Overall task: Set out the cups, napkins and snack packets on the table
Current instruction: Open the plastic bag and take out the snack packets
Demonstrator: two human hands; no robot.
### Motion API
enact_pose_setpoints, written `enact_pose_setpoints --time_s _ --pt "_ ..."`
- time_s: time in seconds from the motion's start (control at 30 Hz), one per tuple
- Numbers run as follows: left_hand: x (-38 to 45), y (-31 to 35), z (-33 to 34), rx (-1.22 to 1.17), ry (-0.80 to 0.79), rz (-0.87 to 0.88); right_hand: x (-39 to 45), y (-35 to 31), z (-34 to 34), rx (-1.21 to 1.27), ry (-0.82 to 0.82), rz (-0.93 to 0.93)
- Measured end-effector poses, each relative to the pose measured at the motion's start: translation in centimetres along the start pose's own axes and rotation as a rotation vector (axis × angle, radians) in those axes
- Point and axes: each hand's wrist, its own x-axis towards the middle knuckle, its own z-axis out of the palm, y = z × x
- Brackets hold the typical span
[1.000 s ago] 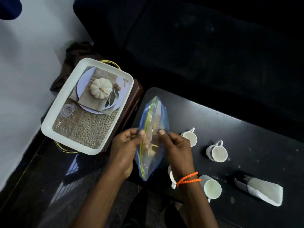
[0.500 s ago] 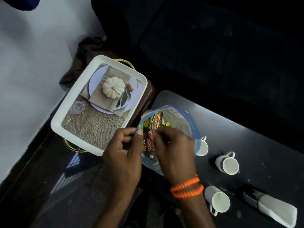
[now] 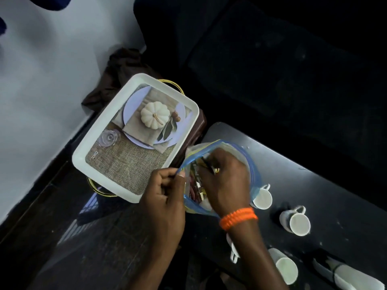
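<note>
A clear zip bag (image 3: 254, 172) with a blue rim hangs open above the near left corner of the black table (image 3: 293, 174). My left hand (image 3: 165, 197) pinches the bag's left rim. My right hand (image 3: 226, 185), an orange bead band on its wrist, reaches into the mouth, thumb and fingers pinched on a dark snack packet (image 3: 206, 164). More packets (image 3: 194, 185) show inside. White cups stand on the table: one by the bag (image 3: 262, 198), one further right (image 3: 298, 223), one near the front (image 3: 285, 270). A folded white napkin (image 3: 351, 277) lies at the bottom right.
A white tray (image 3: 88, 155) with a printed pumpkin picture rests on a brown stand left of the table, touching distance from the bag. A brown cloth (image 3: 123, 70) lies behind it by the white wall. A dark sofa (image 3: 272, 59) runs along the table's far side.
The bag went from edge-on and closed to wide open. My right hand moved from its rim into its mouth among the packets. My left hand stayed on the rim.
</note>
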Motion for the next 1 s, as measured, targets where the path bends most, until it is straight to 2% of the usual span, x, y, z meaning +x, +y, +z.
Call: enact_pose_setpoints --time_s 0.07,0.13,0.23,0.37,0.47,0.57,0.6,0.67,0.73,0.77,0.83,0.87,0.9,0.93,1.0 --pt "0.6 -0.2 -0.6 0.003 0.036 0.002 -2.1 -0.8 -4.1 0.193 0.085 -0.142" --pt "1.1 -0.4 -1.1 -0.026 0.054 -0.001 -2.7 0.0 -8.3 0.354 0.187 -0.193" --pt "1.6 -0.8 -1.8 -0.037 0.059 -0.019 0.2 2.7 -11.8 0.517 0.415 -0.058" --pt "1.1 -0.9 -1.8 -0.044 0.028 -0.028 7.6 6.3 -7.1 0.802 0.372 0.317" --pt "0.4 -0.8 -1.7 -0.041 -0.005 -0.027 9.9 8.1 -2.0 0.7 0.17 0.511" --pt "-0.1 -0.9 -1.7 -0.032 -0.042 -0.018 8.5 10.0 -0.8 0.583 0.024 0.524" --pt "-0.1 -0.9 -1.7 -0.034 -0.048 -0.02 8.0 9.7 -0.9 0.548 0.055 0.539" --pt "-0.2 -0.8 -1.8 -0.049 -0.053 -0.033 7.6 8.3 -1.6 0.405 0.292 0.558" --pt "-0.2 -0.6 -1.8 -0.059 -0.055 -0.04 6.3 5.6 -2.8 0.417 0.528 0.428" --pt "-0.2 -0.6 -1.8 -0.064 -0.058 -0.047 4.7 3.8 -3.6 0.472 0.611 0.28" --pt "-0.3 -0.6 -1.8 -0.065 -0.067 -0.059 0.2 1.0 -4.4 0.455 0.659 -0.079" --pt "-0.4 -0.6 -1.8 -0.063 -0.07 -0.062 -1.7 0.0 -4.2 0.391 0.628 -0.232" --pt "-0.6 -0.5 -1.9 -0.06 -0.07 -0.062 -3.0 -0.4 -3.5 0.314 0.542 -0.307" --pt "-0.8 -0.5 -2.0 -0.053 -0.069 -0.061 -3.3 -0.5 -2.4 0.228 0.416 -0.293" --pt "-1.2 -0.6 -2.1 -0.038 -0.062 -0.061 -2.1 0.3 0.9 -0.066 0.07 -0.079"
